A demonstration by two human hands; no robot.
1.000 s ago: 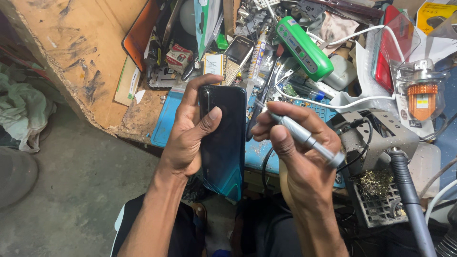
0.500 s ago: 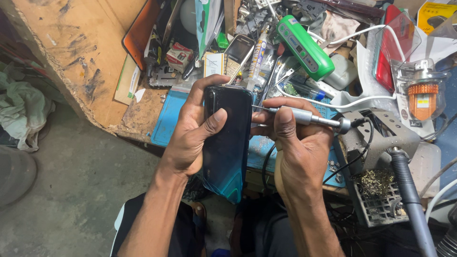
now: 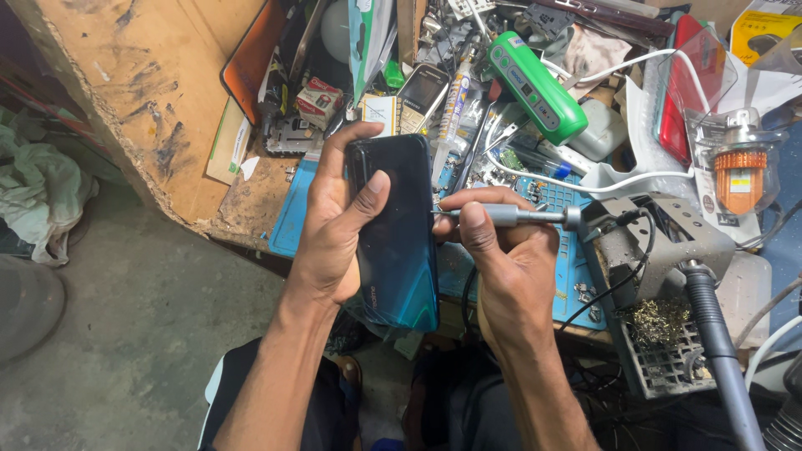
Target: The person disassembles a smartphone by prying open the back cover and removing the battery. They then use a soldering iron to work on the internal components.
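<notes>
From where I sit watching the head view, I take the blue work mat (image 3: 294, 207) as my marker. My left hand (image 3: 338, 225) is wrapped around a dark smartphone (image 3: 399, 238), back side facing me, its glossy cover shading from black at the top to teal at the bottom; the thumb lies across the back and the fingers curl over the top left corner. The phone is held upright just in front of the mat's near edge, above my lap. My right hand (image 3: 510, 267) is closed around a slim grey precision screwdriver (image 3: 510, 217), held level, with its thin tip touching the phone's right edge and its round end cap pointing away to the right. That hand hovers over the mat's middle. Beyond the mat's far edge lies a clutter of parts, with a green handheld device (image 3: 535, 88) and an old keypad phone (image 3: 422, 92) among them. Right of the mat stands a metal soldering stand (image 3: 668, 242) with a black cable, and farther right an orange-topped bottle in a clear packet (image 3: 739, 179). Left of the mat rises a worn wooden board (image 3: 142, 92), and a pale rag (image 3: 38, 192) lies on the concrete floor (image 3: 142, 334) well left of it.
</notes>
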